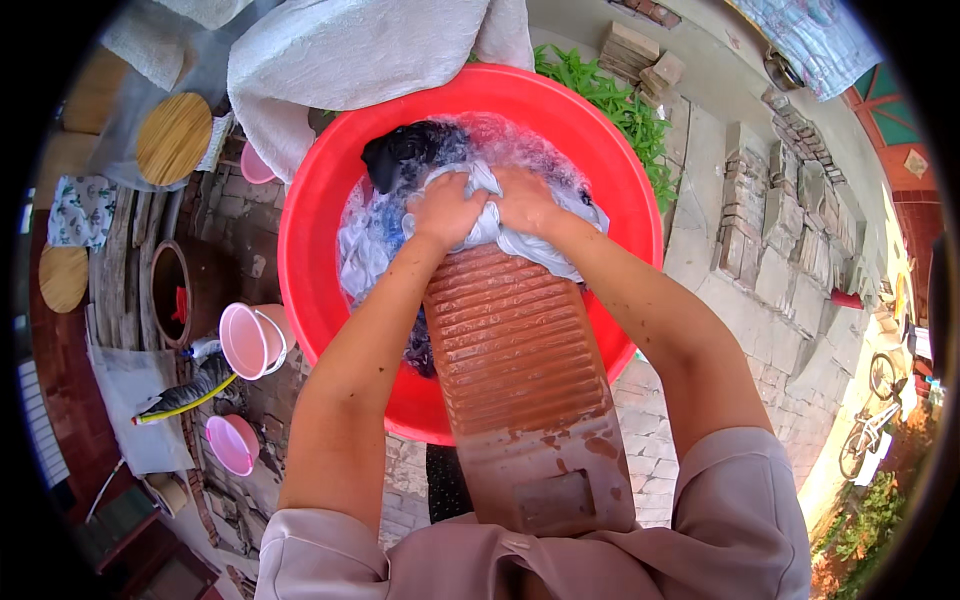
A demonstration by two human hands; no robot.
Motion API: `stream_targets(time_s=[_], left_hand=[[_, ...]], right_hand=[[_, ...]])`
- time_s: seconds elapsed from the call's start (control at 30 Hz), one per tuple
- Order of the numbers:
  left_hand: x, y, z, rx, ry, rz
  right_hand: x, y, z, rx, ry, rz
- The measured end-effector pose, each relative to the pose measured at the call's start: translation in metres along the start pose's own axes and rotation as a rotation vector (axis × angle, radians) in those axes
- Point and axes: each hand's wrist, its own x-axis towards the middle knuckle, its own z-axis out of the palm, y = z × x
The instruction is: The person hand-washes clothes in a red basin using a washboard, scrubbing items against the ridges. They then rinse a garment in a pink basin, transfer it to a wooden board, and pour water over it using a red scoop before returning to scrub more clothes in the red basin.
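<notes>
Both my arms reach forward into a large red basin of soapy water. My left hand and my right hand are side by side, closed on a wet white cloth at the far end of a ribbed brown washboard. The washboard slants from the water toward my body, its upper part wet. A black garment bunches at the basin's far left. More pale cloth floats to the left of my hands. Suds hide whatever lies deeper.
A pink bucket and a pink bowl stand at the left, near a brown jar. A whitish cloth drapes beside the basin's far rim. Green plants grow behind it. Stacked bricks lie at the right.
</notes>
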Motion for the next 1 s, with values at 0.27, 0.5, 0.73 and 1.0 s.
stream_targets(time_s=[0.27,0.5,0.73,1.0], left_hand=[[-0.125,0.035,-0.045,-0.194,-0.18,0.624],[0.0,0.002,0.007,0.114,0.311,0.084],[-0.14,0.043,-0.052,-0.226,-0.212,0.564],[0.009,-0.011,-0.027,0.147,0.267,0.185]], right_hand=[[-0.156,-0.033,-0.04,-0.001,-0.152,-0.533],[-0.008,-0.014,0.001,-0.116,-0.017,0.093],[-0.171,-0.023,-0.029,-0.105,-0.102,-0.562],[-0.023,0.013,-0.019,0.102,0.48,-0.029]])
